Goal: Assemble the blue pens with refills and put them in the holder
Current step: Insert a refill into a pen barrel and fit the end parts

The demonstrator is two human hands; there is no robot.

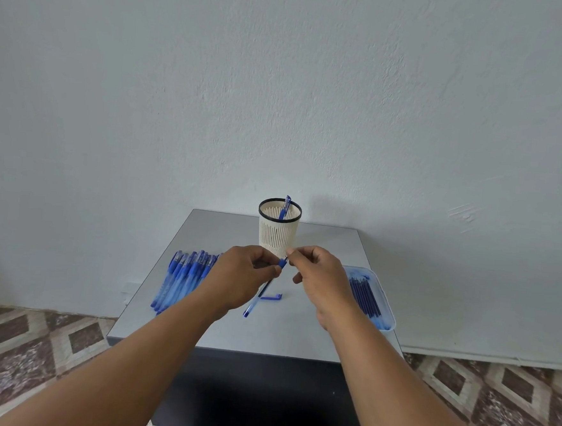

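Note:
My left hand [240, 278] grips a blue pen [260, 293] by its upper part, the clear barrel slanting down toward me above the table. My right hand [318, 275] pinches the pen's tip end at the blue grip, just in front of the holder. The cream slotted holder [278, 236] with a black rim stands at the table's far middle with one blue pen [285, 208] in it. A blue cap [271, 298] lies on the table under my hands.
A row of several blue pens [182, 277] lies at the left of the small grey table [298, 330]. A pale blue tray [384, 306] with several dark refills [365, 297] sits at the right. A wall rises behind; patterned floor surrounds the table.

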